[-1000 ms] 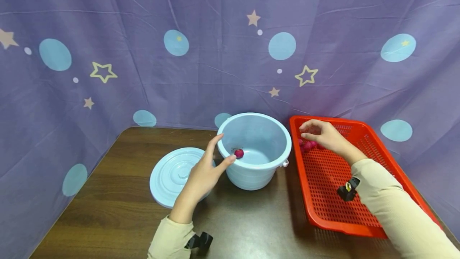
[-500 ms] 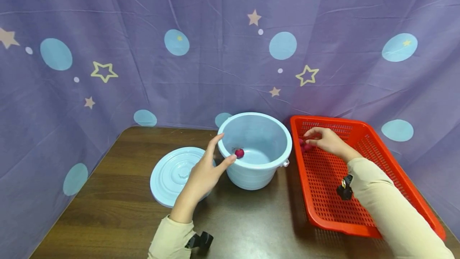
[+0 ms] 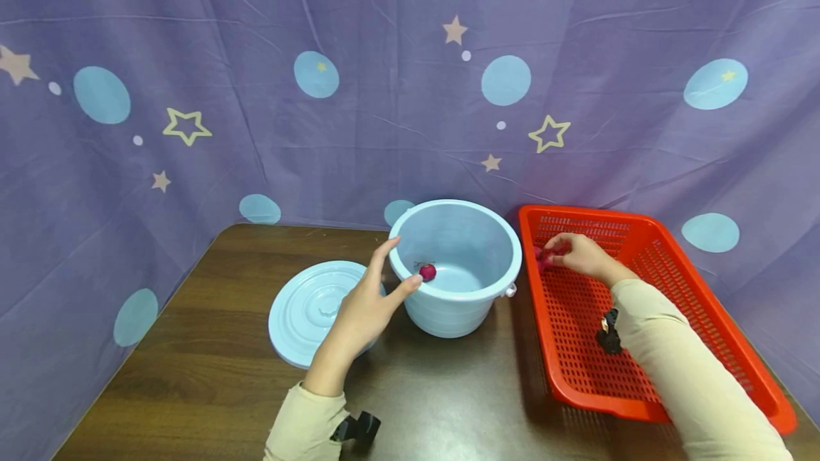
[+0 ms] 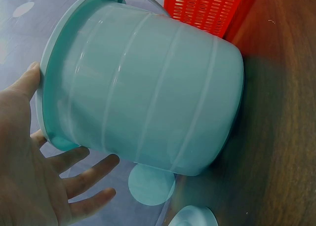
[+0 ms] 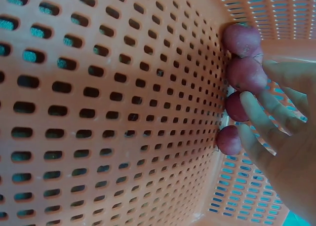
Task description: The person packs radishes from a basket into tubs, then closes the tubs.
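My left hand (image 3: pixel 366 306) steadies the pale blue bucket (image 3: pixel 448 315), its thumb and index fingertips at the rim and the other fingers spread alongside. A single red radish (image 3: pixel 427 272) with thin stringy roots lies inside that bucket. Over on the right, my right hand (image 3: pixel 584 256) reaches into the red plastic basket (image 3: pixel 598 407). Its thumb and fingers close around a radish (image 5: pixel 245 76) at the basket's side, seen in the right wrist view. Right beside it sit further radishes, one (image 5: pixel 242 39) above and another (image 5: pixel 228 140) below, near the fingertips.
A round pale blue lid (image 3: pixel 301 315) lies on the wooden table (image 3: pixel 192 347) left of the bucket, partly behind my left hand. A purple curtain (image 3: pixel 359 91) with stars and dots hangs behind the table. The basket stands close to the bucket's right side.
My right hand has moved down and slightly in among the radishes, and its thumb and fingers have drawn closer together. The left hand and bucket stay in place.
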`<state>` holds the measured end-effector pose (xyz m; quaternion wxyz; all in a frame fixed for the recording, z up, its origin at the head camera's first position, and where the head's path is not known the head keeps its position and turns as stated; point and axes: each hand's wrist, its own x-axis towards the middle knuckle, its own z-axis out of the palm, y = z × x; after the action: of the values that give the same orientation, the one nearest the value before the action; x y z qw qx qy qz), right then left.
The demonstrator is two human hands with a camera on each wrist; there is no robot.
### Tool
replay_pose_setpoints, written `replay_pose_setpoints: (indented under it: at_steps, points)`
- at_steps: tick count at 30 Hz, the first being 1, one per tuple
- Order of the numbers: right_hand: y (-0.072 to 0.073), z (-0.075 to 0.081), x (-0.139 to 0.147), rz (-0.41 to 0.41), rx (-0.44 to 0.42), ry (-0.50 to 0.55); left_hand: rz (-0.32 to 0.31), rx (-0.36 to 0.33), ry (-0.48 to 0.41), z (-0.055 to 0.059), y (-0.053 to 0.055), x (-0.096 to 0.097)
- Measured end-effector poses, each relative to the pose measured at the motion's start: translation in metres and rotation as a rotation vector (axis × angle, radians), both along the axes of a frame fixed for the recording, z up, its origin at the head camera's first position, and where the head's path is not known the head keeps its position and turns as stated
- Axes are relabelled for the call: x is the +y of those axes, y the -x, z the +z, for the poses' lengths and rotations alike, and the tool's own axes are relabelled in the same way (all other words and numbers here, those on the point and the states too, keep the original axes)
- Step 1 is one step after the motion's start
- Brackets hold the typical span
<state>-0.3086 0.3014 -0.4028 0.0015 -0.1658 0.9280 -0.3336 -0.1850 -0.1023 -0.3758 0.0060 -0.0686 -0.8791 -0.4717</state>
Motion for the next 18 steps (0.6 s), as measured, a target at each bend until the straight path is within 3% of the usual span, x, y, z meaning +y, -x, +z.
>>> replay_pose_setpoints:
  at_steps: [6, 18]
  points:
    - [0.004, -0.005, -0.004, -0.001, -0.035, -0.042, -0.005, -0.002, -0.001, 0.000, 0.000, 0.000]
    - [0.004, -0.009, -0.011, 0.021, -0.013, -0.090, -0.002, -0.006, 0.008, 0.000, 0.000, 0.000]
